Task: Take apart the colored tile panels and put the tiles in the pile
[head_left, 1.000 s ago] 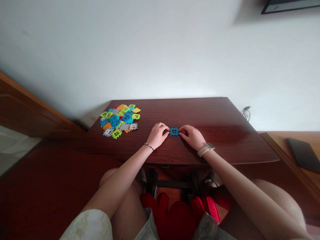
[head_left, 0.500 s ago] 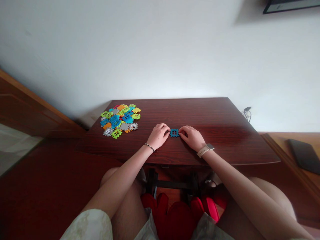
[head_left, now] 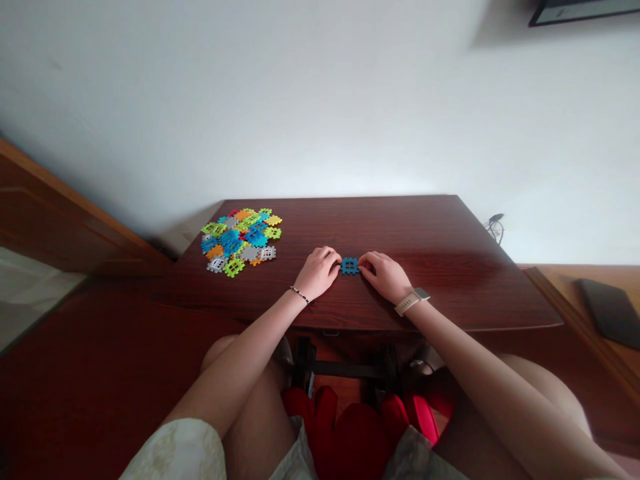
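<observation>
A blue square interlocking tile (head_left: 349, 260) with a window cut-out lies flat on the dark wooden table, between my two hands. My left hand (head_left: 319, 270) pinches its left edge with thumb and fingertips. From the other side, my right hand (head_left: 383, 272) grips the right edge in the same way. Both wrists rest low over the table near its front edge. To the left of my hands spreads a pile of interlocking tiles (head_left: 240, 240) in green, blue, orange, grey, yellow and red, some with window cut-outs.
The table (head_left: 400, 220) stands against a white wall, its front edge close to my knees. Black cables (head_left: 495, 227) hang past its right end. Farther right, a dark flat object (head_left: 607, 310) rests on a wooden surface. A wooden panel (head_left: 75, 220) is at the left.
</observation>
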Motion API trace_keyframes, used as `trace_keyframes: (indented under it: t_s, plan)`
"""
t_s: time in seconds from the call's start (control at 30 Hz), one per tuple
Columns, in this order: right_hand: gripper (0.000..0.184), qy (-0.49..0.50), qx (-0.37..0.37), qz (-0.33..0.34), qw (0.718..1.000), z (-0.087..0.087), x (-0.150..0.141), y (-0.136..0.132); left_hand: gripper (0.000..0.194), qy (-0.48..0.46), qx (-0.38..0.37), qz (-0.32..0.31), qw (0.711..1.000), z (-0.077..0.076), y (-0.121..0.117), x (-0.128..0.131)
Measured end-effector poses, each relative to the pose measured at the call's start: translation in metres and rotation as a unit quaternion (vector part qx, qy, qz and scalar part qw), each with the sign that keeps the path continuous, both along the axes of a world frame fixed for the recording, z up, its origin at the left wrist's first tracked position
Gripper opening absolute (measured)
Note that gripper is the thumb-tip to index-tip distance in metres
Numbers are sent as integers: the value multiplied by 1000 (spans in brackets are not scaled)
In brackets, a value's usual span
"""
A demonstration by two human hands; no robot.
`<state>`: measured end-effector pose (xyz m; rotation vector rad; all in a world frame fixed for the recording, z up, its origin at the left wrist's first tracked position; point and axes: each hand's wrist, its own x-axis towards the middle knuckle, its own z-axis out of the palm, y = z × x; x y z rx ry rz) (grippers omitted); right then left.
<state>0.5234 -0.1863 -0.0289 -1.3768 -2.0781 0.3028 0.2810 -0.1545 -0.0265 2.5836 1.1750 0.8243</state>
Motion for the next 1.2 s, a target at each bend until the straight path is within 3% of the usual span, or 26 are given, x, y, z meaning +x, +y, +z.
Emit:
trace_keyframes:
  t_s: [0.23, 0.37, 0.53, 0.67, 0.77, 1.07, 1.2]
  plan:
    - [6, -8, -4, 1, 1000, 1, 1, 0, 14, -26, -10, -20, 999, 2, 6, -9]
    - [6, -13, -3, -1, 1000, 1, 1, -1, 13, -34, 17, 19, 999, 10, 21, -33]
    - [6, -18, -4, 0, 1000, -1, 2, 0, 17, -49, 48, 165, 984, 22, 50, -94]
    - [5, -23, -2, 0, 1000, -1, 2, -1, 31, -11, 39, 338, 940, 21, 64, -146]
    - [4, -24, -1, -2, 1000, 0, 1, -1, 39, -7, 29, 405, 914, 18, 68, -171]
    - [6, -26, 3, -4, 1000, 1, 2, -2, 39, -9, 7, 438, 899, 6, 72, -193]
    - [4, -26, 2, -5, 1000, 1, 3, -2, 36, -13, 10, 421, 907, 0, 77, -196]
